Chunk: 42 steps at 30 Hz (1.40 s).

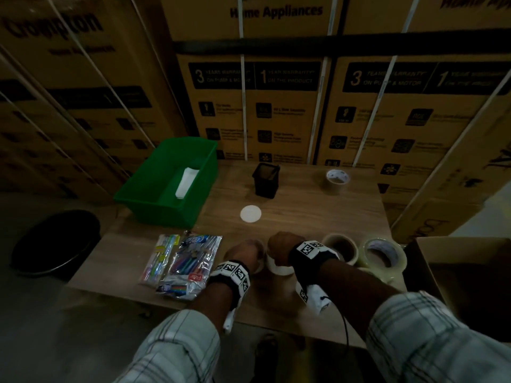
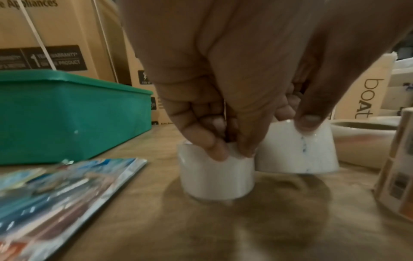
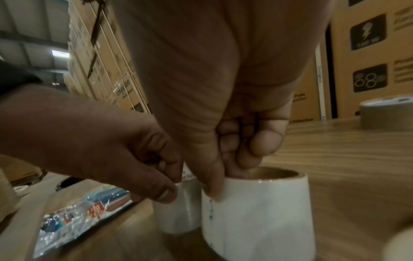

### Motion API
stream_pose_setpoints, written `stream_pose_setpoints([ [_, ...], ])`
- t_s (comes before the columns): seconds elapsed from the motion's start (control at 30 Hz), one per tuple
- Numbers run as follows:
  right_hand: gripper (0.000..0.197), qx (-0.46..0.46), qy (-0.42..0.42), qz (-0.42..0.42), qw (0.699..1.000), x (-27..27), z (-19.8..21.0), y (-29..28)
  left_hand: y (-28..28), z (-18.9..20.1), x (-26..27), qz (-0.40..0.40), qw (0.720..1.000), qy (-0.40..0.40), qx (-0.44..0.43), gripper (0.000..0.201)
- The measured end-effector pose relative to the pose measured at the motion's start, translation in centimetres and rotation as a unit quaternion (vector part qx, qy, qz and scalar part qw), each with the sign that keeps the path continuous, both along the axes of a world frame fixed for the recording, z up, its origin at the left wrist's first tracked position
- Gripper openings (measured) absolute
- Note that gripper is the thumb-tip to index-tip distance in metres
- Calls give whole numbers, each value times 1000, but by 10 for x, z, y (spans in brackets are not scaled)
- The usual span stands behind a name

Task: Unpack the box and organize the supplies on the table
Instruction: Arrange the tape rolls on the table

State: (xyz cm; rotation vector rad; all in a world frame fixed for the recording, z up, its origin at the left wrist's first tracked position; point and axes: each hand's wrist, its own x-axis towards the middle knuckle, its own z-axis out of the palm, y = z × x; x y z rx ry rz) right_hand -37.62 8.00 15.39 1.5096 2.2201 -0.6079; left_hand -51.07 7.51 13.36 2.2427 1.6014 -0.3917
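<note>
Two white tape rolls stand side by side, touching, near the front of the wooden table (image 1: 304,211). My left hand (image 2: 230,150) pinches the top rim of the left white roll (image 2: 216,176), fingers inside the core and thumb outside. My right hand (image 3: 225,178) pinches the rim of the right white roll (image 3: 259,211) the same way. In the head view both hands (image 1: 243,254) (image 1: 279,244) cover most of the rolls, and only the right white roll's side (image 1: 279,268) shows. The open cardboard box (image 1: 456,272) sits at the right.
Pen packets (image 1: 182,261) lie left of my hands. A tan tape roll (image 1: 341,248) and a clear one (image 1: 383,252) sit to the right. Farther back are a green bin (image 1: 154,200), a black mesh holder (image 1: 265,181), a white disc (image 1: 250,213) and a brown tape roll (image 1: 336,181).
</note>
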Motion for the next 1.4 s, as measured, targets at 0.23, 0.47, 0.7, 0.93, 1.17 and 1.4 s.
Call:
stream_pose_setpoints([
  [0.23, 24, -2, 29, -55, 998, 9, -3, 12, 15, 2, 4, -22, 999, 38, -1, 25],
  [0.47, 21, 68, 33, -125, 989, 65, 14, 71, 86, 30, 44, -25, 999, -30, 13, 35],
  [0.7, 29, 145, 20, -273, 951, 148, -4, 134, 164, 25, 124, -101, 990, -98, 3, 33],
  [0.93, 59, 123, 31, -327, 936, 213, -51, 189, 211, -15, 182, -104, 979, -173, -41, 26],
  [1.17, 42, 100, 53, -340, 934, 200, -65, 185, 217, -40, 172, -113, 984, -127, -53, 30],
  [1.4, 26, 93, 97, -200, 971, 149, -12, 147, 207, -14, 135, -68, 994, -71, -42, 27],
])
